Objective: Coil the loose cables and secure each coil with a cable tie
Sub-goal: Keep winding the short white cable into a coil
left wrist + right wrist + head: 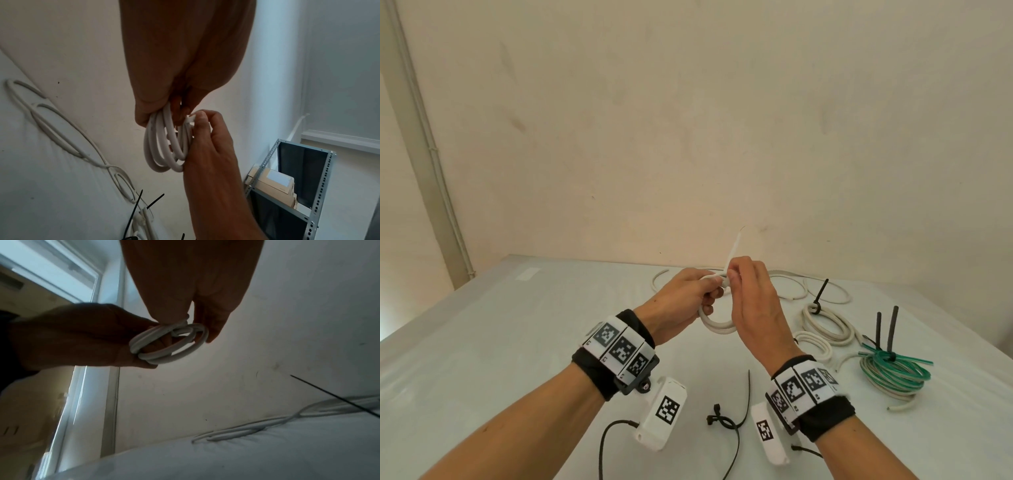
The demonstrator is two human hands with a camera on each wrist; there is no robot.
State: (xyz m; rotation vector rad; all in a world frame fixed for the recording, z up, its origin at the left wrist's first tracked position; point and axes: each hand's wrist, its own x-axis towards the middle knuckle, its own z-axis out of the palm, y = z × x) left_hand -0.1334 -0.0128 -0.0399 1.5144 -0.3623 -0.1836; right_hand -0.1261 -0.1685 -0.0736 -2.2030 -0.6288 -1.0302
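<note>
My left hand [698, 291] grips a small white cable coil [717, 325] above the table; the same white cable coil [164, 146] hangs from its fingers in the left wrist view. A white cable tie [732, 253] wraps the coil's top, its tail pointing up. My right hand [743, 277] pinches the tie at its head. In the right wrist view the coil [170, 340] sits between both hands. A loose white cable [787, 284] lies behind them.
Two tied white coils [825, 325] and a tied green-and-white coil [893, 373] lie at the right. Loose black cable ties [732, 418] lie near the front edge of the white-covered table [517, 325]. The wall is close behind. A metal shelf [298, 186] stands beyond.
</note>
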